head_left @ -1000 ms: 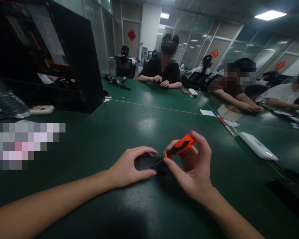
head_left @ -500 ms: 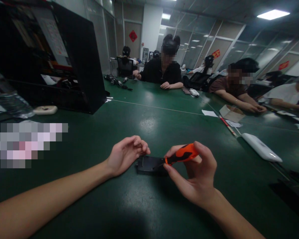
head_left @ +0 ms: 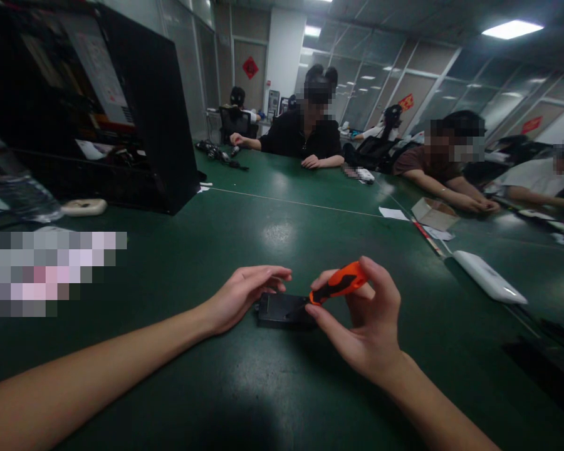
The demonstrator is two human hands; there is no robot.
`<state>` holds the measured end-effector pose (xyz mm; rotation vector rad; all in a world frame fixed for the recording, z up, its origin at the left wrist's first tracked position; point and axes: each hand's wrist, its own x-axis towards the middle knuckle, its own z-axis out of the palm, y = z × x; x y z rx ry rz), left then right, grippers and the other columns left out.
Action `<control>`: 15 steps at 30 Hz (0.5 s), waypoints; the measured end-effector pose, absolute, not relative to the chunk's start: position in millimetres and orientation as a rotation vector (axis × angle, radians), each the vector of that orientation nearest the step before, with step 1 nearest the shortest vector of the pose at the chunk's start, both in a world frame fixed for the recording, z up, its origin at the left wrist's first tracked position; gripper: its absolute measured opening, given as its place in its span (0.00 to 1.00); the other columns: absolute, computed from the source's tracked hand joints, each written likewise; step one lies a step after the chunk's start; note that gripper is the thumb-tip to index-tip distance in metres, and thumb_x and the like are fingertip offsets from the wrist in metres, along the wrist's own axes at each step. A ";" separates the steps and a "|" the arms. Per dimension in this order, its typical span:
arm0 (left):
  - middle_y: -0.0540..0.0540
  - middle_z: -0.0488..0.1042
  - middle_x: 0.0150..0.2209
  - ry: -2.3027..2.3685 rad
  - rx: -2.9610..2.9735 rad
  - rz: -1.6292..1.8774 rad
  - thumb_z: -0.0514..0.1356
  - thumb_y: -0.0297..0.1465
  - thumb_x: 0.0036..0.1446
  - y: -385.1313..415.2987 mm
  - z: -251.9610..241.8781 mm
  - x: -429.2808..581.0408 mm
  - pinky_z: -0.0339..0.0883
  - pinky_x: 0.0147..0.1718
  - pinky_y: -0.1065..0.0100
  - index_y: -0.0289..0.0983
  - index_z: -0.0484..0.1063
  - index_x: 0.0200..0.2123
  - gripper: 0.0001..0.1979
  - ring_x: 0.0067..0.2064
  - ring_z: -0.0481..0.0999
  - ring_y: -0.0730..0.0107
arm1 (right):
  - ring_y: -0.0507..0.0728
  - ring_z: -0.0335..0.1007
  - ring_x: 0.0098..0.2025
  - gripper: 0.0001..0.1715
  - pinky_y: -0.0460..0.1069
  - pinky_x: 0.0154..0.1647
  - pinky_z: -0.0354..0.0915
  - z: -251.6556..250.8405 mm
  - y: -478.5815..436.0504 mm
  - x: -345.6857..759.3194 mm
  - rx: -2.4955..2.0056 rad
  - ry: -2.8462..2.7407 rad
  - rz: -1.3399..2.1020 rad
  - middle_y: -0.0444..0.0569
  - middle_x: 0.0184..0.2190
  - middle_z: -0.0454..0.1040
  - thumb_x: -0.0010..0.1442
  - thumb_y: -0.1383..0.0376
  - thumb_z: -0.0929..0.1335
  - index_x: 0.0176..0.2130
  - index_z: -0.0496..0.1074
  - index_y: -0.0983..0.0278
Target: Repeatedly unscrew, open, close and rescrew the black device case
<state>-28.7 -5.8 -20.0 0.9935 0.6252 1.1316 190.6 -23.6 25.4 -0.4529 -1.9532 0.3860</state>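
Note:
A flat black rectangular box (head_left: 282, 311) lies on the green table in front of me. My right hand (head_left: 369, 322) is closed on a screwdriver (head_left: 339, 283) with an orange and black handle. The tool tilts down to the left, its dark shaft over the top of the box; whether the tip touches a screw is too dark to tell. At the box's left end and far edge is my left hand (head_left: 244, 294), open with its fingers stretched to the right. Some of those fingertips hover over or behind the far edge, and contact is unclear.
An open black computer case (head_left: 155, 113) stands at the left, near a clear plastic bottle (head_left: 23, 181). Toward the right lie a white device (head_left: 489, 277) and a small open carton (head_left: 435, 214). Black cables (head_left: 220, 155) lie at the far side, where other people sit.
My left hand's fingers have straightened and reached right over the box's far side. The screwdriver and right hand shifted slightly left. Across the table, a person's hand moved left toward the cables.

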 end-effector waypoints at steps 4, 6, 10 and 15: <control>0.42 0.78 0.54 0.673 1.380 1.030 0.65 0.35 0.62 -13.4 -16.4 -31.0 0.66 0.55 0.60 0.40 0.74 0.59 0.22 0.53 0.76 0.59 | 0.57 0.76 0.45 0.57 0.58 0.48 0.79 23.4 -24.7 191.0 -0.466 -1.924 0.416 0.48 0.45 0.71 0.57 0.81 0.72 0.71 0.47 0.48; 0.42 0.76 0.57 0.744 1.636 0.939 0.67 0.32 0.58 -17.6 -13.3 -31.2 0.64 0.58 0.58 0.40 0.71 0.61 0.27 0.57 0.74 0.56 | 0.57 0.76 0.46 0.57 0.58 0.49 0.79 23.3 -25.3 190.8 -0.459 -1.923 0.423 0.48 0.46 0.71 0.56 0.82 0.72 0.71 0.47 0.48; 0.42 0.77 0.56 0.890 1.984 0.882 0.69 0.28 0.53 -21.8 -9.9 -28.0 0.66 0.57 0.60 0.37 0.74 0.58 0.27 0.56 0.76 0.56 | 0.56 0.76 0.46 0.58 0.57 0.49 0.78 25.5 -25.9 190.3 -0.439 -1.918 0.444 0.48 0.46 0.71 0.56 0.83 0.71 0.71 0.48 0.48; 0.42 0.80 0.53 0.901 2.029 0.853 0.69 0.33 0.56 -19.7 -11.1 -26.2 0.69 0.53 0.59 0.37 0.76 0.55 0.23 0.52 0.78 0.55 | 0.56 0.75 0.46 0.57 0.57 0.48 0.79 27.0 -26.1 189.9 -0.410 -1.933 0.439 0.48 0.46 0.70 0.56 0.83 0.71 0.71 0.48 0.49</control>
